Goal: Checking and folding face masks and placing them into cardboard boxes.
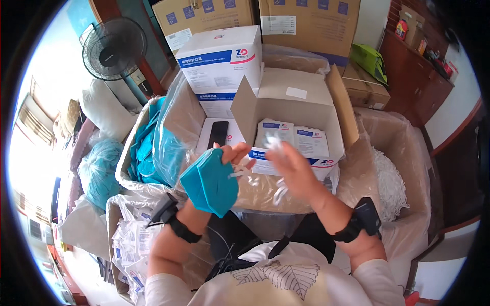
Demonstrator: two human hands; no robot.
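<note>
Teal folded masks (pixel 210 184) fill the raised left hand (pixel 236 153), the blurred right hand (pixel 290 166) half-curled around white cords (pixel 279 192), near blue-labelled boxes (pixel 219 61)

I see daylight entering at the left, beside a striped curtain (pixel 31 121). A black electric fan (pixel 108 56) stands rear left, near a light-blue wall (pixel 76 18). A reddish-brown wooden cabinet (pixel 419 79) stands right, near a white wall (pixel 469 94).

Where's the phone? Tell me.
In the head view, the phone lies left of centre on a white box, just left of the open box.
</note>
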